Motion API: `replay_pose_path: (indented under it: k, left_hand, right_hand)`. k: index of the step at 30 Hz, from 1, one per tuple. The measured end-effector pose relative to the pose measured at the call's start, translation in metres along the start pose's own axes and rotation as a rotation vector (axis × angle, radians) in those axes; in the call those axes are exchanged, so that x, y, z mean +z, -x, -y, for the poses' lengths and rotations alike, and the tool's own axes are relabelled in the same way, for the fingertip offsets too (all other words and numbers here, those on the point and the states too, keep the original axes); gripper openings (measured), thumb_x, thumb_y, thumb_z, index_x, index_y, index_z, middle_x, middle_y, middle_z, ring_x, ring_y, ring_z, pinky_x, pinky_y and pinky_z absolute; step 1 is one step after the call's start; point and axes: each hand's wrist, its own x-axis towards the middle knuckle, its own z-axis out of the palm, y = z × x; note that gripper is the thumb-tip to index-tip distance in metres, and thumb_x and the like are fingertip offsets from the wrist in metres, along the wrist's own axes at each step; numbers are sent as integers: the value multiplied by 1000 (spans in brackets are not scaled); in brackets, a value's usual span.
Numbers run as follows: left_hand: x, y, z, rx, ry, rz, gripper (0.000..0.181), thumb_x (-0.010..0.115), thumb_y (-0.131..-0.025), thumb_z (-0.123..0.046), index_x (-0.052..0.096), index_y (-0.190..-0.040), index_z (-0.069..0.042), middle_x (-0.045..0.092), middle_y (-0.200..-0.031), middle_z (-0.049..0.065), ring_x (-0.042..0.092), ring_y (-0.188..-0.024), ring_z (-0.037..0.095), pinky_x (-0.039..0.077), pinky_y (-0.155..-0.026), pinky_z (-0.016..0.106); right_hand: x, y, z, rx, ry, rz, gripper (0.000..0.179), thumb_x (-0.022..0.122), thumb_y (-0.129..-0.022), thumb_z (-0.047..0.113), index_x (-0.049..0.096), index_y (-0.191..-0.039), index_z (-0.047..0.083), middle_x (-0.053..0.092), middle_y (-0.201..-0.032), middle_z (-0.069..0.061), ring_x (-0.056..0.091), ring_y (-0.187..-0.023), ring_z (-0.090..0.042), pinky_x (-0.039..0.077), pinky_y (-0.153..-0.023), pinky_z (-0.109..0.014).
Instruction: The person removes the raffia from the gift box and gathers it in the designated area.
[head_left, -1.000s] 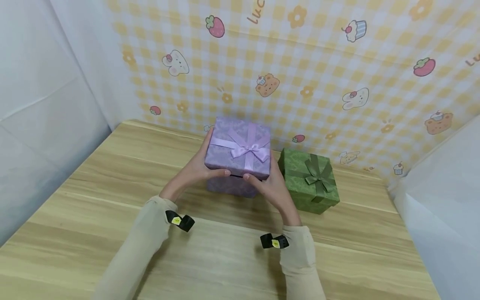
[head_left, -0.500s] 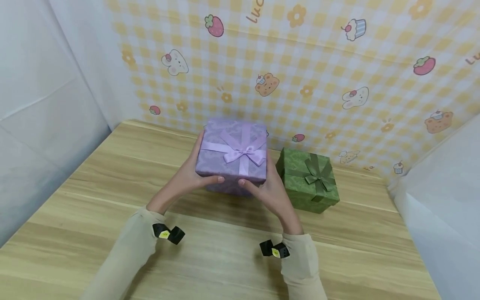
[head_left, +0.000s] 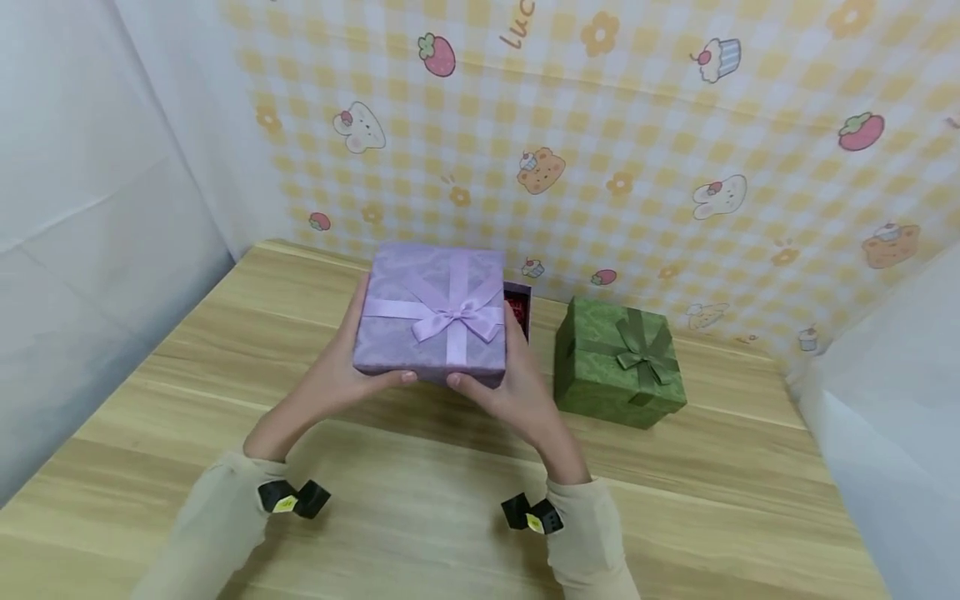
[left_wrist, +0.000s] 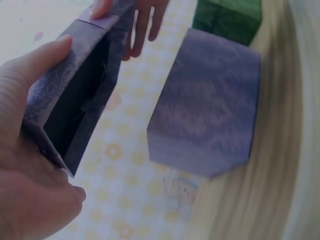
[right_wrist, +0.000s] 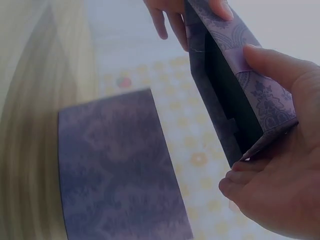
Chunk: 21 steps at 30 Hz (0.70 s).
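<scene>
A purple box lid (head_left: 431, 329) with a lilac ribbon bow is held up between both hands, its hollow dark underside visible in the wrist views. My left hand (head_left: 333, 375) grips its left side, thumb along the front edge. On the opposite side my right hand (head_left: 517, 392) grips it the same way, thumb on the front edge. The purple box base (left_wrist: 205, 105) stands apart from the lid on the table. In the head view the lid covers most of that base; at its open right corner some red content (head_left: 517, 307) shows, too little to identify.
A green gift box (head_left: 618, 362) with a dark green bow, lid on, stands right of the purple base. Behind both boxes hangs a yellow checked cloth (head_left: 465, 125) at the back edge of the wooden table (head_left: 420, 517). White sheets (head_left: 112, 167) flank the table.
Both hands have lifted the purple lid off its base and carried it left and toward me. The base's right corner has come into sight. The green box stays put.
</scene>
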Motion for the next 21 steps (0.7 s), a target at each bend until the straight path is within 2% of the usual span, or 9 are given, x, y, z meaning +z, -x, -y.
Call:
replay_pose_path:
  k: [6, 11, 17, 21]
  left_hand:
    - [-17, 18, -1, -3, -32, -12, 126, 84, -67, -14, -10, -146, -41, 5, -154, 3, 18, -135, 31, 18, -102, 60]
    - [-30, 36, -1, -51, -86, -27, 126, 84, -67, -16, -11, -145, -42, 6, -154, 7, 20, -133, 37, 20, -98, 64]
    - [-40, 55, -1, -94, -116, -62, 126, 84, -67, -15, -10, -146, -41, 6, -154, 10, 19, -132, 41, 18, -97, 67]
    - [-45, 63, 2, -99, -124, -67, 125, 84, -67, -13, -9, -147, -39, 4, -154, 7, 16, -134, 40, 16, -98, 67]
  right_hand:
    - [16, -1, 8, -45, 21, 26, 107, 80, -73, 31, 6, -150, 25, 25, -148, -1, 29, -132, -15, 25, -106, -41]
    - [32, 0, 14, -95, 34, 46, 108, 80, -73, 32, 6, -150, 20, 26, -148, -1, 28, -132, -13, 26, -106, -38]
    - [47, 1, 21, -142, 31, 67, 109, 81, -73, 31, 5, -151, 20, 25, -148, 0, 28, -132, -12, 28, -105, -38]
    - [55, 2, 22, -140, 39, 78, 111, 81, -72, 31, 3, -151, 20, 22, -150, 2, 25, -134, -11, 26, -106, -37]
